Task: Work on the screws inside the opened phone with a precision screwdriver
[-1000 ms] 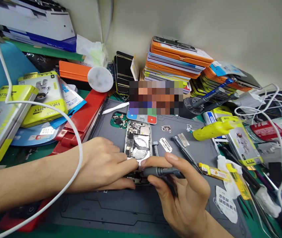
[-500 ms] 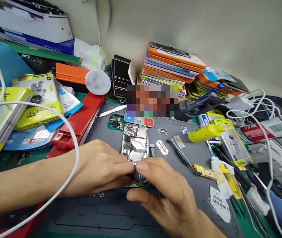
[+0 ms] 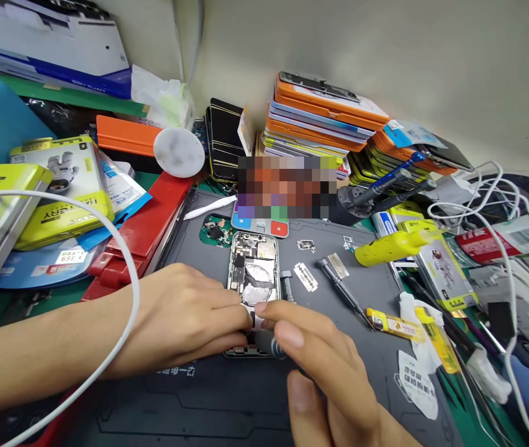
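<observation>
An opened smartphone (image 3: 254, 273) lies on the dark grey work mat with its inner parts bare. My left hand (image 3: 194, 310) rests over its lower left edge, fingers closed; whatever is between the fingertips is hidden. Over the phone's lower end, between both hands, is a dark grey tool with a ridged round end (image 3: 271, 343), probably a screwdriver handle. My right hand (image 3: 334, 366) comes from the lower right, thumb and fingers apart. Its index fingertip is over the phone, and its middle fingertip is at or close to the tool's end.
On the mat (image 3: 199, 403) are a razor blade (image 3: 305, 277), a screwdriver (image 3: 343, 292) and a small circuit board (image 3: 218, 231). A yellow bottle (image 3: 383, 249) and a lighter (image 3: 395, 324) are at the right. A white cable (image 3: 127, 267) hangs across my left forearm. Boxes stand behind.
My right thumb has drawn back toward me, away from the phone, and the fingers have spread. The grey tool has shifted slightly right and down. My left hand has barely moved.
</observation>
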`<state>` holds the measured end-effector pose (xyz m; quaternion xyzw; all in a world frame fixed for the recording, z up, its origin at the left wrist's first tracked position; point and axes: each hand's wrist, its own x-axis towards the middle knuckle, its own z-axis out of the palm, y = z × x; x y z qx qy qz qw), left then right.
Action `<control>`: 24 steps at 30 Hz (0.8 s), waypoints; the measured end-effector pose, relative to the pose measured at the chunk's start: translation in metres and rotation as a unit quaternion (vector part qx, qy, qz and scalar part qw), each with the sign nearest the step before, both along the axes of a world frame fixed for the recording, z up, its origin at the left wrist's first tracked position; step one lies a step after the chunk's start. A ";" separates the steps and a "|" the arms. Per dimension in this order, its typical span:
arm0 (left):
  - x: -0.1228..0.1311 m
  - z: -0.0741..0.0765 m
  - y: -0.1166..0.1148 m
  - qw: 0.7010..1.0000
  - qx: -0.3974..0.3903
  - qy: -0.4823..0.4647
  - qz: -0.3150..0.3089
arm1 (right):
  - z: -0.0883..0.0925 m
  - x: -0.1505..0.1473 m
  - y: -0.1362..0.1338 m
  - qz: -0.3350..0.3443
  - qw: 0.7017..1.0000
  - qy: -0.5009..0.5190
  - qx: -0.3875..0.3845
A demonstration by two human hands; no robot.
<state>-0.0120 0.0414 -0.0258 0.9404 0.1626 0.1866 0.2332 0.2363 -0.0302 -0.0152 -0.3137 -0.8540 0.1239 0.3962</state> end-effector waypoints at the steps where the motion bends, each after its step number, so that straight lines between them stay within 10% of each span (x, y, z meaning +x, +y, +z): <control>1: 0.000 0.001 0.000 1.000 0.000 0.004 0.001 | 0.000 0.000 0.000 0.000 1.000 0.001 0.006; 10: 0.006 0.021 -0.016 0.977 -0.126 -0.029 0.169 | -0.005 0.000 0.001 -0.004 1.000 0.017 0.007; 24: 0.009 0.018 -0.012 0.931 -0.326 -0.021 0.164 | -0.007 0.007 0.000 -0.059 0.979 0.187 -0.054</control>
